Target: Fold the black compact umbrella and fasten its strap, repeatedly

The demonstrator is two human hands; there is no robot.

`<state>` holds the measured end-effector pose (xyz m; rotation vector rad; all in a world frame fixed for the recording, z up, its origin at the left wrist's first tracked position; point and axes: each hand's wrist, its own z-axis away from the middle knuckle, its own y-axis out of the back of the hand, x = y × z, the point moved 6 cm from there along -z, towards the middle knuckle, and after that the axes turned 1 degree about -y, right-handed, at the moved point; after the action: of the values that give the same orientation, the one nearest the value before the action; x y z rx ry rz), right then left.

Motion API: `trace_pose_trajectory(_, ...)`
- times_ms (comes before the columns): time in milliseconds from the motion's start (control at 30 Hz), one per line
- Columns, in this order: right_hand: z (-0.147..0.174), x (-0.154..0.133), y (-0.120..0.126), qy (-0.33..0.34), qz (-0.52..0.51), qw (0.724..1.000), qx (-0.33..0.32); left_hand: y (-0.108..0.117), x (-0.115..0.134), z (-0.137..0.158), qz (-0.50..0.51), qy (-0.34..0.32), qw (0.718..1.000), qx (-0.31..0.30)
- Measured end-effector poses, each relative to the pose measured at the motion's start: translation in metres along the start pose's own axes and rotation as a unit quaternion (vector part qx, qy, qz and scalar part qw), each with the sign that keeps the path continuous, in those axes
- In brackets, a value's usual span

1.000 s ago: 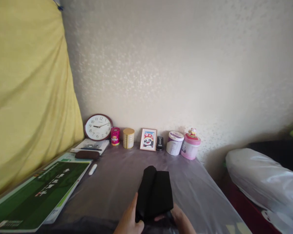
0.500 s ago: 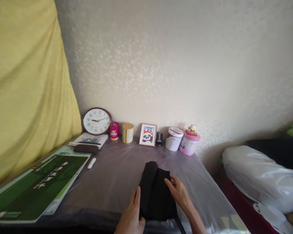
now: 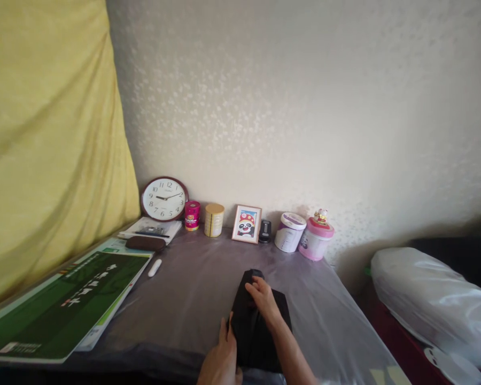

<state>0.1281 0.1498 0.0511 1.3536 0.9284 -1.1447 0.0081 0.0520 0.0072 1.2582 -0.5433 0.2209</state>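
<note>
A black folded cloth (image 3: 260,342) with several flaps lies on the near part of the table; what kind of article it is I cannot tell. My left hand (image 3: 223,347) grips its left edge, thumb side up, with the other fingers partly hidden beneath. My right hand (image 3: 262,299) reaches across the top of the cloth. Its fingers are stretched out and rest on the raised left fold near the far end.
Green-covered books (image 3: 64,305), a brown case (image 3: 145,244) and a white oblong object (image 3: 154,267) lie left. Along the wall stand a clock (image 3: 165,199), a picture frame (image 3: 247,223) and several tubs, including a pink-lidded one (image 3: 316,239). White plastic bags (image 3: 428,294) lie right.
My right hand has moved left from the cloth's right edge onto its left fold. That fold now looks flatter. My left hand still holds the left edge. The view has shifted slightly.
</note>
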Motion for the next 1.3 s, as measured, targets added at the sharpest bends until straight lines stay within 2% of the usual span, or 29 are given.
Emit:
trace_pose_trajectory(100,-0.006,0.01,-0.01,-0.019,0.05,0.998,-0.012,0.0,-0.001,0.0,-0.01,-0.011,1.0,-0.002)
trace_pose_trajectory(233,-0.007,0.006,-0.016,0.001,0.136,0.99,-0.043,-0.002,-0.015,0.003,-0.003,-0.03,1.0,0.004)
trace_pose_trajectory(367,-0.004,-0.007,-0.02,0.05,0.219,0.973,-0.047,0.008,-0.023,0.009,0.0,-0.048,0.997,0.065)
trace_pose_trajectory(467,0.003,-0.013,-0.025,0.085,0.267,0.959,-0.046,0.019,-0.012,0.009,-0.022,-0.089,0.991,0.095)
trace_pose_trajectory(533,0.01,-0.017,-0.028,0.113,0.303,0.946,-0.038,0.017,-0.001,0.004,-0.036,-0.13,0.987,0.082)
trace_pose_trajectory(633,0.025,-0.026,-0.029,0.187,0.353,0.916,-0.026,0.002,0.004,-0.008,-0.053,-0.144,0.987,0.051)
trace_pose_trajectory(733,0.037,-0.032,-0.03,0.278,0.369,0.885,-0.061,-0.016,0.0,-0.018,-0.061,-0.141,0.987,0.041)
trace_pose_trajectory(800,0.035,-0.031,-0.028,0.31,0.363,0.875,-0.087,-0.019,0.0,-0.019,-0.062,-0.133,0.988,0.051)
trace_pose_trajectory(867,0.021,-0.026,-0.023,0.311,0.36,0.875,-0.089,-0.015,0.003,-0.017,-0.07,-0.11,0.99,0.048)
trace_pose_trajectory(967,-0.011,-0.015,-0.016,0.288,0.371,0.88,-0.072,-0.003,0.009,-0.011,-0.088,-0.068,0.994,0.005)
trace_pose_trajectory(1100,-0.05,-0.007,-0.006,0.233,0.385,0.892,-0.028,0.008,0.011,-0.006,-0.064,-0.039,0.997,-0.028)
trace_pose_trajectory(1200,-0.061,-0.007,0.016,0.189,0.379,0.905,0.047,0.006,0.007,-0.008,-0.036,-0.039,0.998,-0.02)
trace_pose_trajectory(1300,-0.052,-0.002,0.051,0.16,0.371,0.907,0.116,0.004,0.008,-0.009,-0.027,-0.061,0.998,-0.004)
